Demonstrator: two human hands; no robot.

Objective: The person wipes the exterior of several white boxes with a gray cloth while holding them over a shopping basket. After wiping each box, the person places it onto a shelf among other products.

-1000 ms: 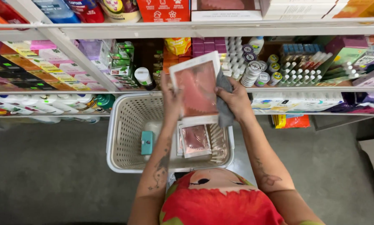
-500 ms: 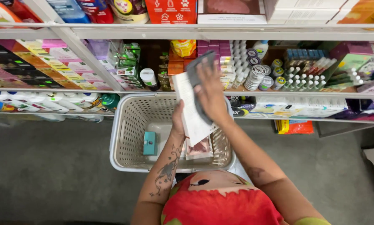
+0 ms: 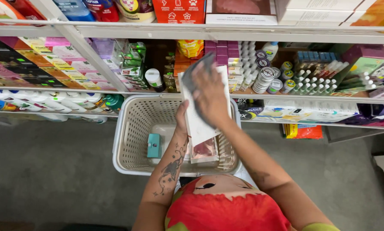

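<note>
Since half a second ago: packet (image 3: 199, 112) turned a little flatter to the camera, cloth (image 3: 196, 73) and right hand (image 3: 210, 96) slid lower across its face; a second ago the pink front showed, now the white back does. Judged: wiping has passed to the reverse side.

Shelves (image 3: 226, 31), grey metal, span the top edge. Upper shelf: orange box (image 3: 178, 9) at centre, white-edged brown box (image 3: 239, 10) beside it. Middle shelf: flat pink and yellow packs (image 3: 51, 57) at left, green cartons (image 3: 132, 57), white tub (image 3: 152, 79), yellow pouch (image 3: 190, 47), stacked round tins (image 3: 264, 75), capped tubes (image 3: 316, 72) at right. Lower shelf, left: white bottles (image 3: 51, 102).

Basket (image 3: 128, 145), cream, perforated, below the shelves on the grey floor. Inside: teal box (image 3: 154, 146) at left, pink sachet (image 3: 205, 150) at right.

Packet: flat, white, held upright over the basket's far rim.

Left hand (image 3: 182, 124): fingers closed on the packet's lower left edge.

Right hand: fingers spread flat, pressing the grey cloth against the packet.
</note>
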